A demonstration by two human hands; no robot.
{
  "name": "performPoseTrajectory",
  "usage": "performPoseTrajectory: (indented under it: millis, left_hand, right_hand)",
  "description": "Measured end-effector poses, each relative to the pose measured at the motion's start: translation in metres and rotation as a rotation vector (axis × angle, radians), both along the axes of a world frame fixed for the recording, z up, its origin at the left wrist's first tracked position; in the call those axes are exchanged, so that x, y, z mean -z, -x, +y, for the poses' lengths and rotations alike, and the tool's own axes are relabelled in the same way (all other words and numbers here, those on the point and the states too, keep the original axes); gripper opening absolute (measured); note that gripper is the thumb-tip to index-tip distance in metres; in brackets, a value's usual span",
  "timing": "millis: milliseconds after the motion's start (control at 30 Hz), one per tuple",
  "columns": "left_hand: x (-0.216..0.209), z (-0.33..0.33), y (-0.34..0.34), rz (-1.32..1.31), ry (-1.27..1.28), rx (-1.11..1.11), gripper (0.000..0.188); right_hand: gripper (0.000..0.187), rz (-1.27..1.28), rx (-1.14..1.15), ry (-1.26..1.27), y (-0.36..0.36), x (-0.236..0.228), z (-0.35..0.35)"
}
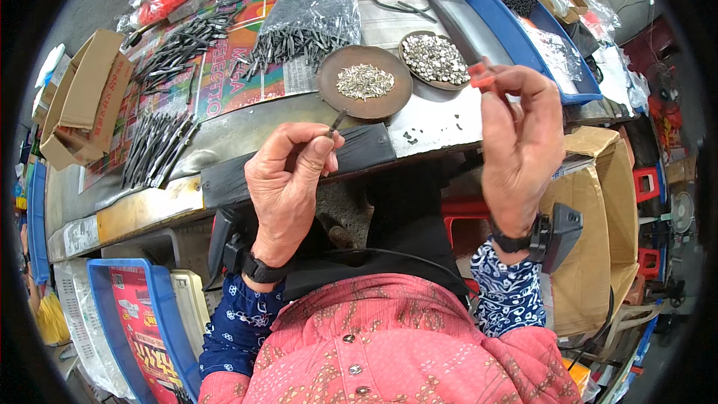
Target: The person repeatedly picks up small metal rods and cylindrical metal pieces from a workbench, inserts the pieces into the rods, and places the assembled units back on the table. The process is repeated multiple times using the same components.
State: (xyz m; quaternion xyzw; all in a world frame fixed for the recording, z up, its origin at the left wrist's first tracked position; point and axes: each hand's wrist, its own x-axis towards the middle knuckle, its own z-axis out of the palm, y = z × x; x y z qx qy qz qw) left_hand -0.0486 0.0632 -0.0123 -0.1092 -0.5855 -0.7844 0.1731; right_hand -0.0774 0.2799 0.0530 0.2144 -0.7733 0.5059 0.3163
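My left hand (283, 179) is closed in a pinch near the table's front edge. From its fingertips a thin black stick-like piece (339, 120) points up. To the right, my right hand (523, 146) is raised over the table, its thumb and fingers closed on a small orange-red piece (481, 75) whose kind I cannot make out. Between the hands a round brown dish (333, 97) bears a pile of small metal pins (365, 81). Behind it and to the right, a second dish (407, 67) is filled with small silvery discs (435, 58).
Long black parts (159, 151) lie in bunches at the left, with more spilling from a clear bag (314, 7). A cardboard box (86, 105) stands at the left. On the right are a long blue tray (523, 34) and a large carton (591, 232). Black bits (410, 137) lie near the edge.
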Motion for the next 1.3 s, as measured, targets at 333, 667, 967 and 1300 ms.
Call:
performPoseTrajectory:
  millis: [333,667,967,1300]
  left_hand:
    - [0.002,-0.002,0.001,0.013,-0.009,0.029,0.010]
    - [0.003,-0.002,0.001,0.006,0.001,0.015,0.008]
    - [0.002,-0.002,0.002,0.002,0.059,0.001,0.008]
    - [-0.001,-0.001,0.001,-0.048,0.000,0.021,0.008]
  right_hand:
    - [0.010,0.098,-0.209,-0.072,-0.016,-0.023,-0.037]
    - [0.011,0.231,-0.068,-0.118,-0.020,-0.027,-0.040]
    - [0.012,-0.043,-0.212,-0.361,-0.011,-0.004,-0.028]
    - [0.024,-0.133,0.523,-0.374,0.040,0.024,0.038]
